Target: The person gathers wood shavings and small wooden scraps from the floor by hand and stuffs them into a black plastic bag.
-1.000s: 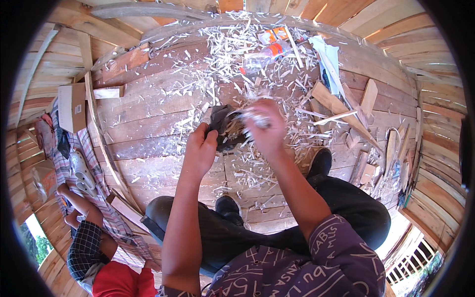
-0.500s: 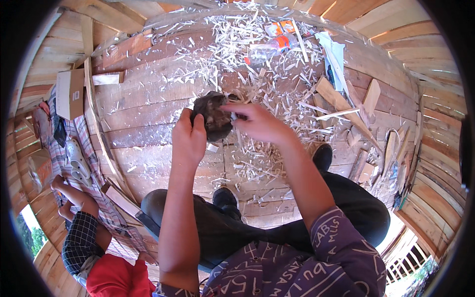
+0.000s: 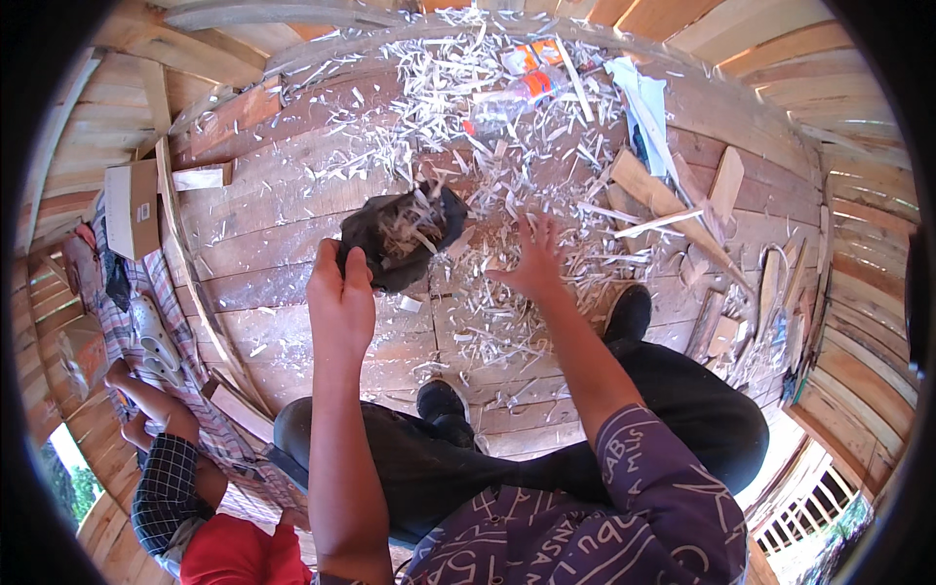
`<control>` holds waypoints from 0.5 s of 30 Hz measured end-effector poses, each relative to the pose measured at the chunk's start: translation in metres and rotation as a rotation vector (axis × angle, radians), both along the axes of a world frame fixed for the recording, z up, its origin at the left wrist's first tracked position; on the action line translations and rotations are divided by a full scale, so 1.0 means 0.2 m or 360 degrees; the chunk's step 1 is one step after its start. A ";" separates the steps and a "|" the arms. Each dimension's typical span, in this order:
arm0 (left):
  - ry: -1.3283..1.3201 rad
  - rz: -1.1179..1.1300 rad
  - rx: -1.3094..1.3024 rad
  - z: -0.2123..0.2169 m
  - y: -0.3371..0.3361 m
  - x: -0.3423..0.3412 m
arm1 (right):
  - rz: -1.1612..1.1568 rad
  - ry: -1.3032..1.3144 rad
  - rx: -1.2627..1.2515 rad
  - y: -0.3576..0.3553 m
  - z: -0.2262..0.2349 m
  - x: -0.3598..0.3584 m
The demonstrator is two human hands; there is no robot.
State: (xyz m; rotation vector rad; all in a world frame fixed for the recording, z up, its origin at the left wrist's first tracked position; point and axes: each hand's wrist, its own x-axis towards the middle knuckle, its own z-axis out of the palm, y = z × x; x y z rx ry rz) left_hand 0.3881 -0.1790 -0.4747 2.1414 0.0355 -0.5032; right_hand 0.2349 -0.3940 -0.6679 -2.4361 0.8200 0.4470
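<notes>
Dark, soft, crumpled bag (image 3: 363,232) — its mouth gaping, thin, pale wood shavings (image 3: 409,236) heaped inside — sits out in front of the seated person, raised over the brown plank floor (image 3: 292,288). I count the clock from it, with the person's body at six. The left hand (image 3: 341,297) grips its rim at eight o'clock, thumb pressed against fingers. The right hand (image 3: 534,268) is spread wide between three and four, well clear of the bag and holding nothing; I can't tell whether it touches the litter beneath. One black shoe (image 3: 444,400) rests near six, the other (image 3: 629,310) nearer four.

Further off at three, long, tan wooden offcuts (image 3: 658,195) lie overlapping. White clogs (image 3: 151,327) stand around eight, a brown cardboard box (image 3: 132,210) at nine. Towards one, amid more shavings, lies a clear plastic bottle with an orange label (image 3: 507,105) — and just past it, an orange-and-white packet (image 3: 531,57).
</notes>
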 end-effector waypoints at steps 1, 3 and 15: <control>0.0024 0.0026 -0.0029 0.00 0.01 0.00 | 0.0036 0.0002 -0.0051 0.10 0.00 0.03; -0.0011 0.0018 -0.0030 -0.01 -0.01 -0.01 | 0.0164 -0.0056 -0.0162 0.24 -0.06 0.03; 0.0148 -0.0242 -0.0079 0.07 -0.11 -0.03 | 0.0720 -0.0458 0.0100 0.13 -0.28 -0.44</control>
